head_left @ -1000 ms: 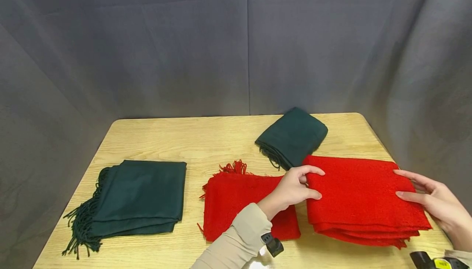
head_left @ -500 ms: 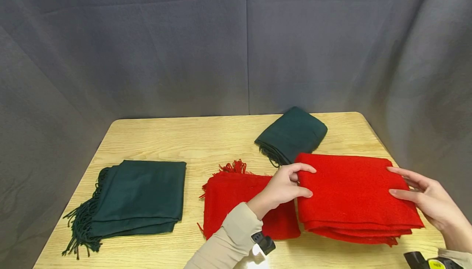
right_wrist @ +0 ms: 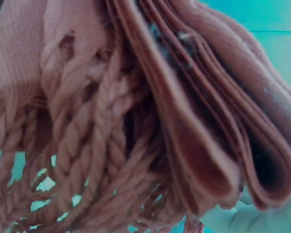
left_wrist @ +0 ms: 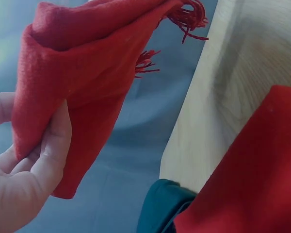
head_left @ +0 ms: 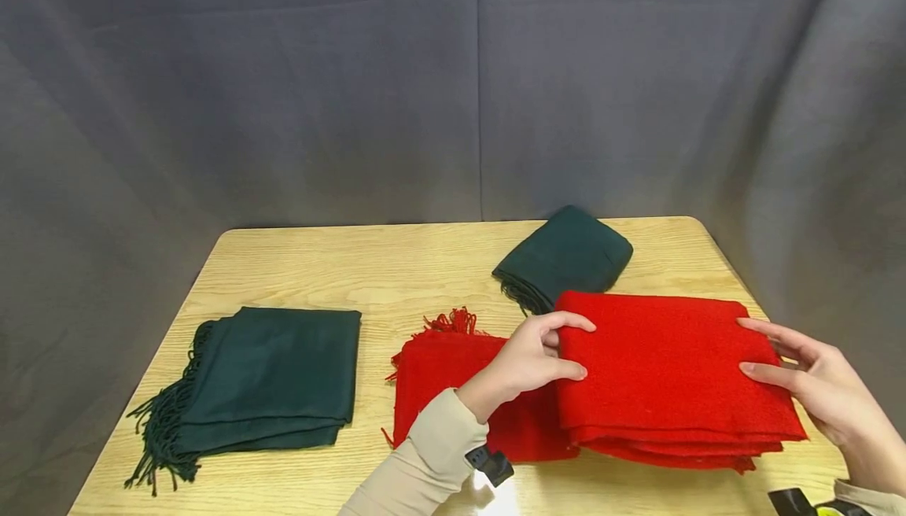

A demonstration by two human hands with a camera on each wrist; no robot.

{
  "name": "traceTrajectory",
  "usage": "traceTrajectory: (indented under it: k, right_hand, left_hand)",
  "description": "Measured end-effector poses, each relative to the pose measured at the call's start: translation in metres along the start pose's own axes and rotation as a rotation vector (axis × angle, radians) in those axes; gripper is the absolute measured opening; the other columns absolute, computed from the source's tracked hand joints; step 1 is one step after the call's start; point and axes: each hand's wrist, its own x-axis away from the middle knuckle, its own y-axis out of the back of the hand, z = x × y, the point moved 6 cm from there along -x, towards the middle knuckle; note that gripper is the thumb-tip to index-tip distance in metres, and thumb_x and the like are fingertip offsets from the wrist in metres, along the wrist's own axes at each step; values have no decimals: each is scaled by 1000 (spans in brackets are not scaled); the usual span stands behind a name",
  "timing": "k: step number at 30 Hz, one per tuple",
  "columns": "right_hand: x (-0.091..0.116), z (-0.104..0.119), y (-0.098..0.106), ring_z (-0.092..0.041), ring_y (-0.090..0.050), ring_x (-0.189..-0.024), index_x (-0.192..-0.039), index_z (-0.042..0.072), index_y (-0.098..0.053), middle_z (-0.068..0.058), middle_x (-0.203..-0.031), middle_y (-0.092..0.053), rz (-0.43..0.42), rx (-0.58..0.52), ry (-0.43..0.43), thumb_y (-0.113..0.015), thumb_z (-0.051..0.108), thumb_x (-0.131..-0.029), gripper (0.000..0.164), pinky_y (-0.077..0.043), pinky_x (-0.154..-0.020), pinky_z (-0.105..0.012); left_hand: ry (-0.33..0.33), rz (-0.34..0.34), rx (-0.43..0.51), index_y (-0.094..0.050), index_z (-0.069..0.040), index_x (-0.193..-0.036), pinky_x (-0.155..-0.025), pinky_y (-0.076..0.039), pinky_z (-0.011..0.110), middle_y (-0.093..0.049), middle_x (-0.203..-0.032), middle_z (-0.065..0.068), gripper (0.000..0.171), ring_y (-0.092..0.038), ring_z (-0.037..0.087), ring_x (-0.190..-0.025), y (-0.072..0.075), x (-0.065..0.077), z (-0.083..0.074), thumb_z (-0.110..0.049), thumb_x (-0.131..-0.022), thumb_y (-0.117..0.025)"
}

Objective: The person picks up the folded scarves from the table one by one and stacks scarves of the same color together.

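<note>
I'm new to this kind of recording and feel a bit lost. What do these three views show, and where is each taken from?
No robot here: these are a person's bare hands. The wide picture is taken from the head, looking forward and down. The other two are taken from the wrists, each close to that hand's work; the right one has odd colours.

On the wooden table lie a fringed dark green cloth at the left, a folded red cloth near the middle, and another green cloth at the back. The left hand and the right hand hold opposite sides of a second red cloth, also folded.
</note>
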Motion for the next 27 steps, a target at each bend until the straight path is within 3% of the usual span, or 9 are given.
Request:
traceTrajectory:
  k: [4,9,18,27]
  right_hand:
    - [0,5,-3,7,-40,-94,-132,21,-50,24,-111,-42,-12,43,9,-61,-3,-83,56,-42,-68,-9]
    - [0,9,-9,3,-39,-94,-132,21,-50,21,-112,-41,-5,-3,10,-60,-4,-83,56,-44,-64,-12]
    - [-1,14,-19,4,-39,-97,-133,18,-48,26,-115,-42,2,43,38,-61,-3,-82,57,-41,-69,-10]
    - [1,18,-26,4,-35,-100,-134,17,-48,27,-118,-41,-6,87,65,-62,-2,-82,57,-40,-71,-9]
  left_hand:
    - [-20,6,-2,-61,-8,-111,-47,-33,17,-38,-52,0,43,-31,8,-46,4,3,-4,9,-72,-67]
    - [-32,11,-2,-61,-8,-110,-48,-35,19,-43,-54,1,43,-34,9,-48,10,6,-7,10,-72,-66]
    - [-11,8,-27,-61,-11,-112,-54,-41,19,-53,-64,2,44,-46,9,-56,21,15,-8,8,-72,-68]
    - [-15,-4,-38,-61,-11,-112,-54,-38,20,-44,-57,2,44,-38,9,-53,27,22,-11,7,-73,-68]
